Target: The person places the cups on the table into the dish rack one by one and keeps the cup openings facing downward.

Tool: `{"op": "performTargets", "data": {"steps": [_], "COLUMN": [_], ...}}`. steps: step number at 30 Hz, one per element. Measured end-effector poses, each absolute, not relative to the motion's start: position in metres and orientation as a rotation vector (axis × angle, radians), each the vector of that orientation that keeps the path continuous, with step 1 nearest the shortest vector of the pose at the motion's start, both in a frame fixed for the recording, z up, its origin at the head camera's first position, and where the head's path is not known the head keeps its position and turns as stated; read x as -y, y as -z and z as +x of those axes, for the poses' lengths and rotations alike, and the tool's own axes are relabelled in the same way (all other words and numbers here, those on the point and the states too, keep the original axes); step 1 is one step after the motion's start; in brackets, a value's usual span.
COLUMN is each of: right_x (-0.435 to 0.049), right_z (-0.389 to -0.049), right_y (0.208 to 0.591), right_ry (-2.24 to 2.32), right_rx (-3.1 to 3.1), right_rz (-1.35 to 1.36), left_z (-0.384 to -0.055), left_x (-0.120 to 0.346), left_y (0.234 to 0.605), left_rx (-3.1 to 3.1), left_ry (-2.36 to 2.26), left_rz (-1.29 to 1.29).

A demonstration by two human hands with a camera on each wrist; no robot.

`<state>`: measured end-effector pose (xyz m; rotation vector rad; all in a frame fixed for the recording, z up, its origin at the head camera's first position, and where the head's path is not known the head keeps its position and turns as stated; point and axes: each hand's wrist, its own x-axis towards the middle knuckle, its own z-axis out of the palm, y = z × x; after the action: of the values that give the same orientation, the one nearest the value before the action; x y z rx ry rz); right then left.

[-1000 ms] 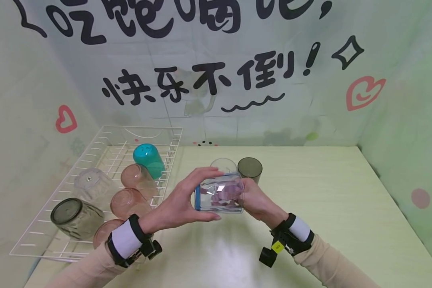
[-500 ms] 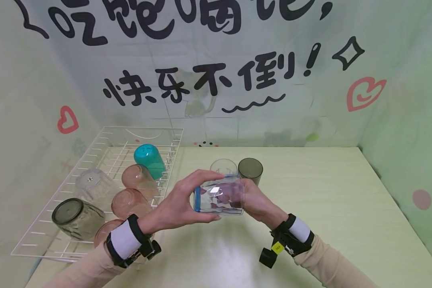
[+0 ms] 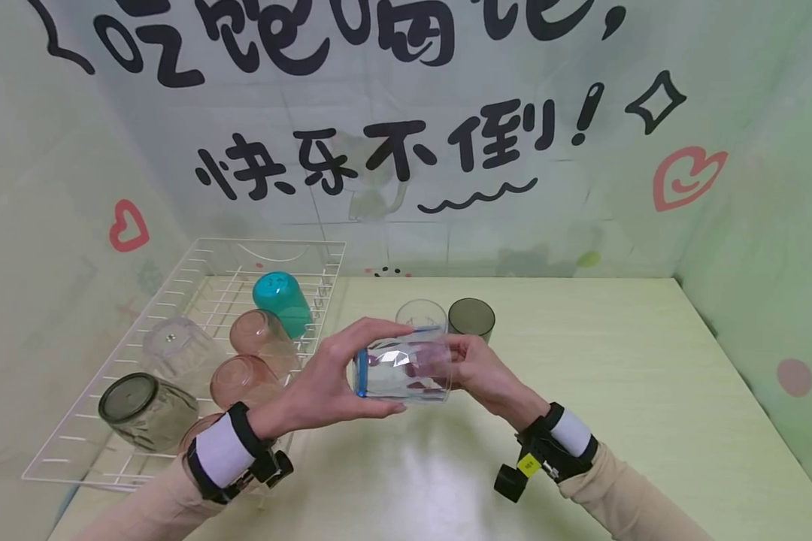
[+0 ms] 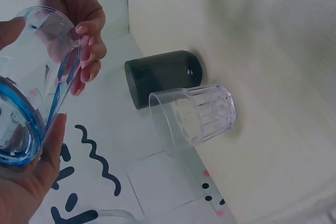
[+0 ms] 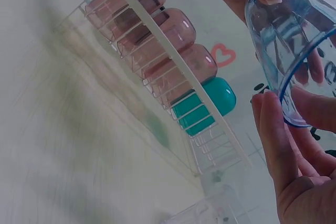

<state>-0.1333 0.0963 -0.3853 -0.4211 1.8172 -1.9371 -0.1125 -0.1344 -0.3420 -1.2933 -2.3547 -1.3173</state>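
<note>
Above the table, a clear drinking glass with a blue base (image 3: 402,368) lies sideways in the air, its mouth facing right. Around the base end, my left hand (image 3: 321,376) grips it, thumb below and fingers above. My right hand (image 3: 490,379) is at the mouth end. The right wrist view shows its thumb inside the rim and its fingers outside, pinching the glass wall (image 5: 278,30). Just behind stand a clear tumbler (image 3: 421,309), partly hidden by the held glass, and a dark grey glass (image 3: 471,317), both upright.
On the left, a white wire rack (image 3: 271,240) holds upturned cups: a teal cup (image 3: 280,297), several pink glasses (image 3: 240,379), a clear cup (image 3: 179,349) and a grey glass (image 3: 165,417). A printed cloth (image 3: 548,233) hangs behind the pale table (image 3: 622,391).
The held glass and my left hand have shifted slightly left. My right hand has drawn back a little to the right, and its fingers now show at the rim.
</note>
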Motion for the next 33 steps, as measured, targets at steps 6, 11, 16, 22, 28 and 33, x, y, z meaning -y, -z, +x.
{"op": "performTargets", "data": {"steps": [6,11,16,22,28,33], "right_x": [-0.099,-0.103,-0.107,-0.109,-0.113,-0.116], "right_z": [-0.135,-0.135,-0.135,-0.133,-0.133,-0.134], "right_y": [0.386,0.388,0.394,0.397,0.397,0.400], "right_ry": [1.957,1.897,1.793,1.734,1.667,1.601], "right_rx": [-1.795,-1.884,-1.990,-2.075,-2.201,-2.324], "right_rz": [-0.415,-0.435,-0.480,-0.507,-0.524,-0.527], "left_z": [-0.113,-0.113,-0.114,-0.120,-0.130,-0.136], "left_x": [0.144,0.158,0.176,0.199,0.220,0.241], "left_y": [0.339,0.333,0.324,0.314,0.297,0.284], "left_rx": [2.394,2.414,2.462,2.468,2.446,2.472], "left_ry": [1.291,1.242,1.133,0.944,0.817,0.762], "left_rz": [-1.246,-1.194,-1.107,-1.041,-1.022,-0.919]}}
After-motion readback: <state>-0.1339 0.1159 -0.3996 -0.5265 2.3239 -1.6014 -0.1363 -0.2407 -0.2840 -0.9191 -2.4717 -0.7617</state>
